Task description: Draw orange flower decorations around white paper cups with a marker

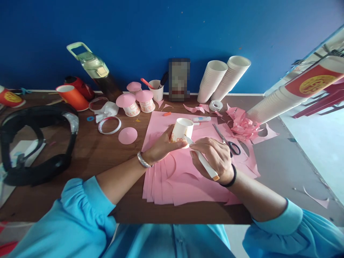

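My left hand point(163, 145) is wrapped round a white paper cup point(182, 127), which it holds tilted above the pink paper. Orange flower-like drawings run round the cup's lower part. In my right hand point(212, 156) is a white marker with an orange end point(205, 165), its tip at the cup's side. Beneath both hands lies a stack of pink paper sheets point(158, 179), some with curved cuts. A small orange cap point(167, 114) rests on the paper, near a glue tube point(201, 119). Scissors point(227, 140) lie just beyond my right hand.
Small cups with pink cone roofs point(145, 100) stand behind, near a cup of pens point(157, 89). Tall stacks of white cups point(213, 80) lean at the back. Crumpled pink scraps point(243, 122) lie right. Left are a bottle point(99, 71) and a black headset-like band point(37, 143).
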Demonstrator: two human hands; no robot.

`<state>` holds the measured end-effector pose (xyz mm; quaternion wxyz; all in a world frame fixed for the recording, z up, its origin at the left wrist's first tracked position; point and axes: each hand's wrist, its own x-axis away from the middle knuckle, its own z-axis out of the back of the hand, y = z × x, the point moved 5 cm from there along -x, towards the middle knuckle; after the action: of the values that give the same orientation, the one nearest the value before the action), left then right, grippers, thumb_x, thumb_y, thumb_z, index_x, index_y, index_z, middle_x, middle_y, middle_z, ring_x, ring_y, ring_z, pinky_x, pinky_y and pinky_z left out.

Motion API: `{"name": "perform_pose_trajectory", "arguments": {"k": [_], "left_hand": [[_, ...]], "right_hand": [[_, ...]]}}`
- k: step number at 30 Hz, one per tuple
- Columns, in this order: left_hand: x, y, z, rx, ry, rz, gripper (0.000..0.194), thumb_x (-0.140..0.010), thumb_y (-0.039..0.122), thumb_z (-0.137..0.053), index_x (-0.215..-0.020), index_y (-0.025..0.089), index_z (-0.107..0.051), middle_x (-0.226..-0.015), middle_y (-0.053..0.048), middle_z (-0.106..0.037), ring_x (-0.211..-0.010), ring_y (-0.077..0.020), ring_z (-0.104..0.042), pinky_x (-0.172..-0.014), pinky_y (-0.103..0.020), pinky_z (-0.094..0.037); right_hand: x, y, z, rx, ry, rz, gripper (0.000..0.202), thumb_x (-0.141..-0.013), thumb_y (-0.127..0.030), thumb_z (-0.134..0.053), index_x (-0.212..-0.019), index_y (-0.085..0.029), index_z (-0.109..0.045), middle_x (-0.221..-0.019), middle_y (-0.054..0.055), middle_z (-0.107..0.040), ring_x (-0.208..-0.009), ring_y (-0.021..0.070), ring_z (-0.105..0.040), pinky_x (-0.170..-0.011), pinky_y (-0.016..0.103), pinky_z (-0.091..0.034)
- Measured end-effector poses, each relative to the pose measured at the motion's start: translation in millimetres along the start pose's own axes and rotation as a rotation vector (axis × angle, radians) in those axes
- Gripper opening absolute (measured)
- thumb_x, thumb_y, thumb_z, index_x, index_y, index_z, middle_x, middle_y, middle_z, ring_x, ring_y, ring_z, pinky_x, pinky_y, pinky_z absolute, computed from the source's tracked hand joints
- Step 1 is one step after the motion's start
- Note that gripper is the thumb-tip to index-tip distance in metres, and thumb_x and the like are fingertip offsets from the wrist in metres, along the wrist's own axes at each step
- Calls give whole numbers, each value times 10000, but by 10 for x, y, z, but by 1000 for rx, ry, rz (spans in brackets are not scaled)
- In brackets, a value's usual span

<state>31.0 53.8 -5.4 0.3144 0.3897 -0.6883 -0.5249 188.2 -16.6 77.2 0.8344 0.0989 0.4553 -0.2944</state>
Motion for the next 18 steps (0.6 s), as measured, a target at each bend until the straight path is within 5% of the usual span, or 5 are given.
{"name": "perform_pose_trajectory", "arguments": {"k": [18], "left_hand": [[10, 16, -10, 131, -78, 7, 427, -843, 401, -885, -1160, 216, -668, -1120, -53, -678, -1014, -217, -595, -901, -367, -467]], "right_hand": [[-26, -4, 67, -5, 47, -10, 208, -991, -86, -612, -1169, -193, -620, -844, 74, -752, -702, 190, -722, -612, 308, -590]]}}
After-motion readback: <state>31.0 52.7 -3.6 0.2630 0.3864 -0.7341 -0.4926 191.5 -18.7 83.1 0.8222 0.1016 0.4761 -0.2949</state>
